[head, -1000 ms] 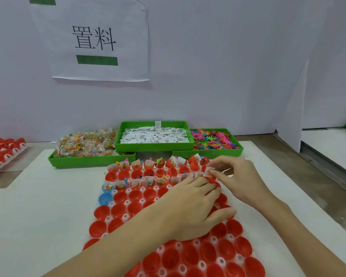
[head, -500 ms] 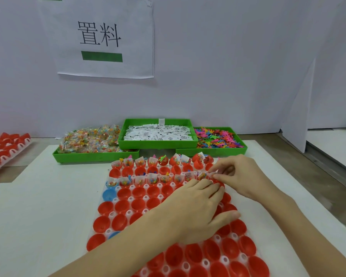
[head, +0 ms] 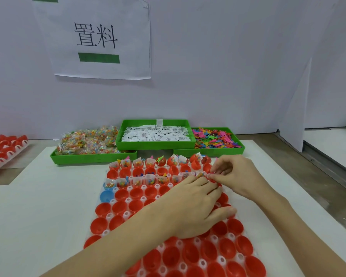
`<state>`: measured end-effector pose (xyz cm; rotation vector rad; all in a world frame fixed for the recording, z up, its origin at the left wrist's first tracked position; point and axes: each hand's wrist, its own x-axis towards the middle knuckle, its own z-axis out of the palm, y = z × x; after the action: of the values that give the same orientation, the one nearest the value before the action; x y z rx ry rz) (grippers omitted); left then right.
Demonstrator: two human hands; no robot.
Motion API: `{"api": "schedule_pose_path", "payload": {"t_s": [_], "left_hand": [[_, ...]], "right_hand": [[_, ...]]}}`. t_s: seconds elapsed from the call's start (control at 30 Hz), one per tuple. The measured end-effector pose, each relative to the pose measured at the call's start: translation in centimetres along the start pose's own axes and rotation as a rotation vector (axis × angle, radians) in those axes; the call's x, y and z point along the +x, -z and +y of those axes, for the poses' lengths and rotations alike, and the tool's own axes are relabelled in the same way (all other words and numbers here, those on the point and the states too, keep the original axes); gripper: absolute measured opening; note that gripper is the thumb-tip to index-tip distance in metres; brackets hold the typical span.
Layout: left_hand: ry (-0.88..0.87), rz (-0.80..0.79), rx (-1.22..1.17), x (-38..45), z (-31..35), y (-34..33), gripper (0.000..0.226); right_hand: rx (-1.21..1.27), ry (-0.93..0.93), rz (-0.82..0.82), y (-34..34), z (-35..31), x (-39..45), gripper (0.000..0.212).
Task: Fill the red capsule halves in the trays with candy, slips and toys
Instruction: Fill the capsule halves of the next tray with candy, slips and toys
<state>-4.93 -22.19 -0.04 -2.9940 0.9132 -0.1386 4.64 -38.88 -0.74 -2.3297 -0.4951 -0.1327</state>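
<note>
Nearest the camera, the tray (head: pixel 116 198) of red capsule halves (head: pixel 231 250) lies on the white table (head: pixel 38 206); the cups this side of both hands are glossy, rounded hollow shells with nothing in them. The left hand (head: pixel 190 208) rests flat across the middle rows, fingers straight, pressing the tray down and grasping nothing. Just beyond its fingertips, the right hand (head: pixel 236 176) pinches something small at the rim of a half near the tray's right edge; it is too hidden to name. Left of that pinch, the two far rows already hold crinkly clear packets, folded paper and bright bits. One blue half (head: pixel 106 196) sits far to the left. Beyond the hands stand three green bins: candy (head: pixel 88 141), slips (head: pixel 156 133) and toys (head: pixel 214 138). All these fillings look light; the slips flimsy, the toys probably bendy plastic, best taken with fingertips. The halves look thin and easily tipped.
</note>
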Motion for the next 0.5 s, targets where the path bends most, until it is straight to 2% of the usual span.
{"api": "schedule_pose_path", "payload": {"t_s": [0.1, 0.2, 0.27, 0.37, 0.5], "left_hand": [[-0.024, 0.074, -0.088, 0.3, -0.5, 0.3, 0.055], [0.020, 0.251, -0.190, 1.0, -1.8, 0.9, 0.029], [0.118, 0.322, -0.168, 1.8, -3.4, 1.2, 0.029], [0.210, 0.310, -0.095, 2.9, -6.1, 1.2, 0.038], [0.234, 0.242, -0.138, 3.8, -7.6, 0.8, 0.024]], "right_hand": [[0.044, 0.007, -0.018, 0.4, 0.2, -0.1, 0.012], [0.055, 0.016, -0.015, 0.8, 0.2, -0.1, 0.008], [0.043, 0.021, 0.017, 0.8, 0.2, 0.0, 0.011], [0.049, 0.023, 0.056, 0.8, 0.2, 0.0, 0.016], [0.040, 0.033, 0.080, 0.7, 0.3, -0.2, 0.019]]}}
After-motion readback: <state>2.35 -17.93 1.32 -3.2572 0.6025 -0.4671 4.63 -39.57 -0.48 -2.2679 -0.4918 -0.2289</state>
